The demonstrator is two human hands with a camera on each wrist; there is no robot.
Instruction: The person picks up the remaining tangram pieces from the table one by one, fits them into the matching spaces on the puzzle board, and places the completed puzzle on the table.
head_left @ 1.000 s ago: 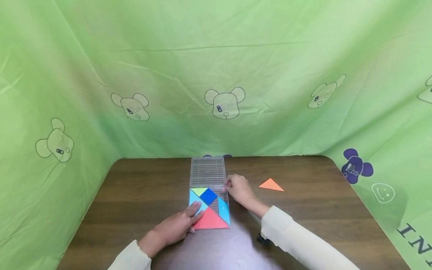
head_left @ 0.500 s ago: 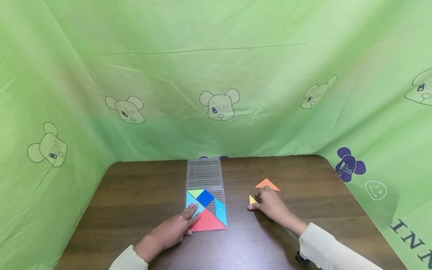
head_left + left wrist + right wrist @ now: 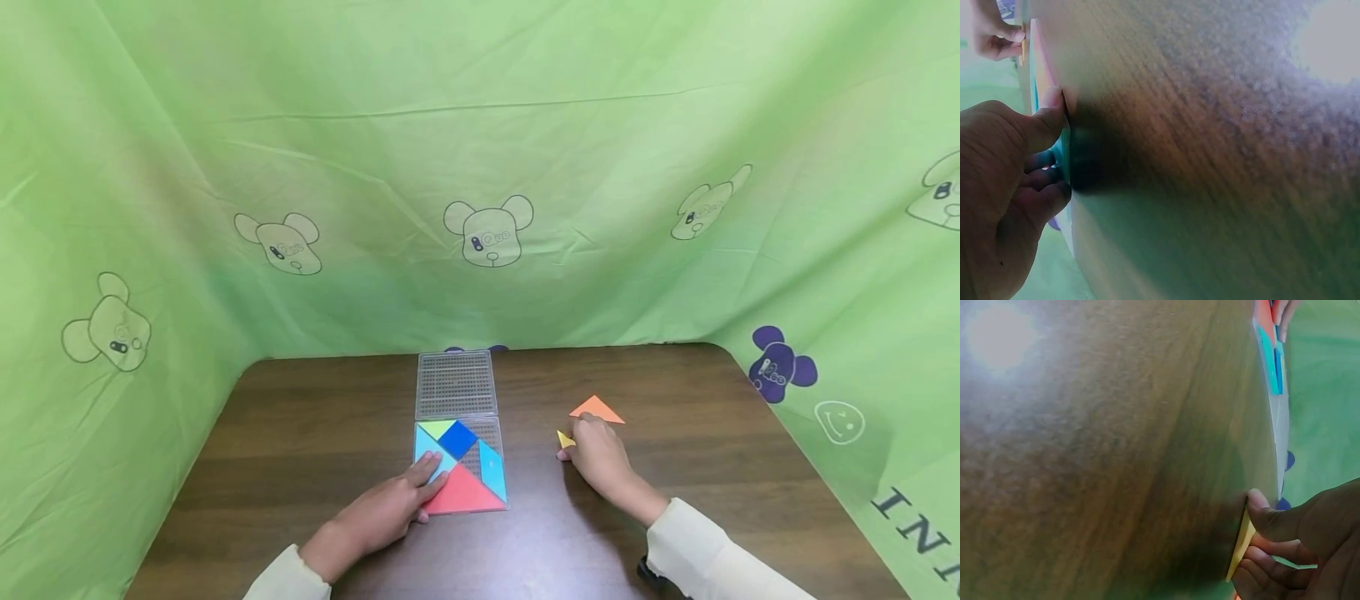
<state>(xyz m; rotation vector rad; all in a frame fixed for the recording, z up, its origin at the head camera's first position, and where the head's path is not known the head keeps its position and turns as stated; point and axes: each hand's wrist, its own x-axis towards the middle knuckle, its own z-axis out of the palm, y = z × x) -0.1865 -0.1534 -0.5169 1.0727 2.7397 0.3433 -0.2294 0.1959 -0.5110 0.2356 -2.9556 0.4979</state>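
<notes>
In the head view an open clear tangram case (image 3: 456, 383) lies on the table. Its near half holds a red triangle (image 3: 468, 492), a light blue triangle (image 3: 423, 450), a dark blue square (image 3: 457, 439), a light green triangle (image 3: 437, 428) and a blue parallelogram (image 3: 492, 469). My left hand (image 3: 382, 512) grips the case's near left corner, fingers over the light blue and red pieces, thumb at the edge. Right of the case, my right hand (image 3: 600, 454) pinches a yellow triangle (image 3: 1244, 540) between thumb and fingers, close to the table. An orange triangle (image 3: 597, 408) lies just beyond that hand.
The brown wooden table (image 3: 300, 433) has a green cloth (image 3: 360, 150) with bear-head prints hanging behind it and at both sides. The far lid half of the case is a perforated clear panel.
My right hand has moved right from the case to beside the orange triangle, where the yellow triangle now shows in its fingers. The left hand stays on the case. The view has shifted slightly.
</notes>
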